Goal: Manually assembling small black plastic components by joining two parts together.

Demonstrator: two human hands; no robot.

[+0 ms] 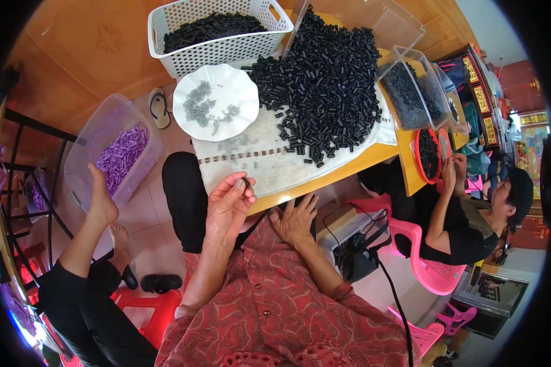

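Note:
Just off the table's near edge, my left hand (226,208) is raised with thumb and fingers pinched on a small black cylindrical piece (246,182). My right hand (295,220) rests on my lap, fingers apart, holding nothing. A large heap of similar black pieces (333,79) covers the cloth (217,171) on the table. To the heap's left, a white scalloped plate (239,116) carries many small clear pieces (199,104). More clear bits (236,144) lie scattered on the cloth below it.
A white perforated basket (220,52) of black pieces stands at the far left. Clear plastic boxes (410,92) sit at the right. A tub (79,159) of purple pieces is on the floor. Another person (465,214) works at right beside a red-rimmed tray (417,153); someone's bare leg (89,238) extends at left.

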